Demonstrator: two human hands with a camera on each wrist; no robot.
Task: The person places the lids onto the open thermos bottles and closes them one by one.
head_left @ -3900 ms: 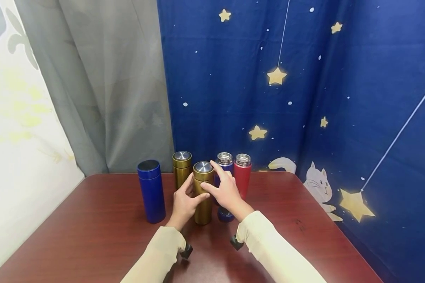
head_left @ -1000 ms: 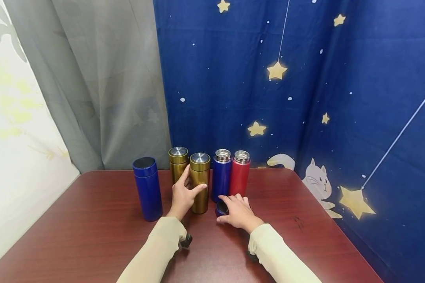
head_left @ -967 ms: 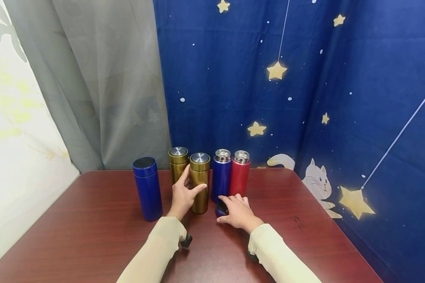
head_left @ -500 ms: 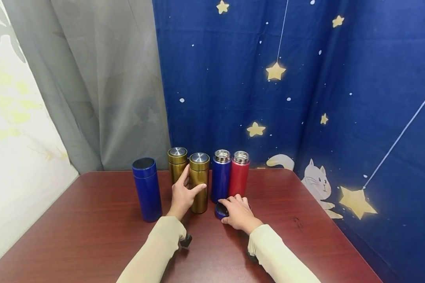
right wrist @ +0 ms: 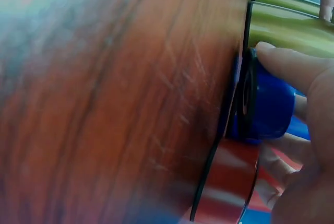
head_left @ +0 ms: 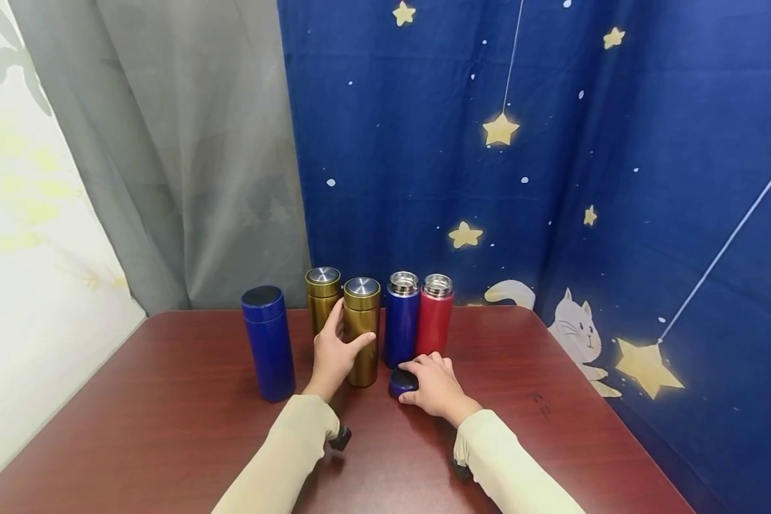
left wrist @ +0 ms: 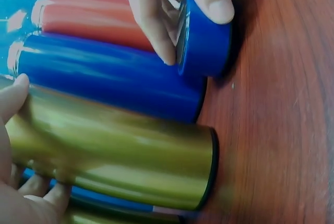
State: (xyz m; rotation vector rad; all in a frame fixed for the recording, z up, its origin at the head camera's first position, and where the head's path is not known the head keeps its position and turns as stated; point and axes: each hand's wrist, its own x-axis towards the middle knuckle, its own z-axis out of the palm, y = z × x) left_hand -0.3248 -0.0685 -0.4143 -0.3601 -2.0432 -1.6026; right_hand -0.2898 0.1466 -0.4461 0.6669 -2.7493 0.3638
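My left hand (head_left: 333, 357) holds the front gold thermos (head_left: 361, 339) between thumb and fingers; it stands upright with its steel-topped lid on. My right hand (head_left: 433, 385) pinches a loose blue lid (head_left: 401, 384), thumb and fingers on its sides. In the right wrist view, the blue lid's dark underside shows; I cannot tell whether it touches the table. Behind it stand an open blue thermos (head_left: 401, 325) and an open red thermos (head_left: 435, 321), steel mouths bare. A red lid (right wrist: 227, 182) lies beside the blue one, hidden by my right hand in the head view.
A second gold thermos (head_left: 322, 307) stands behind the left hand, partly covered. At the left is a capped blue thermos (head_left: 270, 350) with a dark top. All stand on a reddish-brown table (head_left: 167, 428), with grey and starry blue curtains (head_left: 424, 143) behind.
Since the oldest frame, my right hand has left the front gold thermos and come down to the blue lid. The left hand keeps its hold. Within the last second, almost nothing moves.
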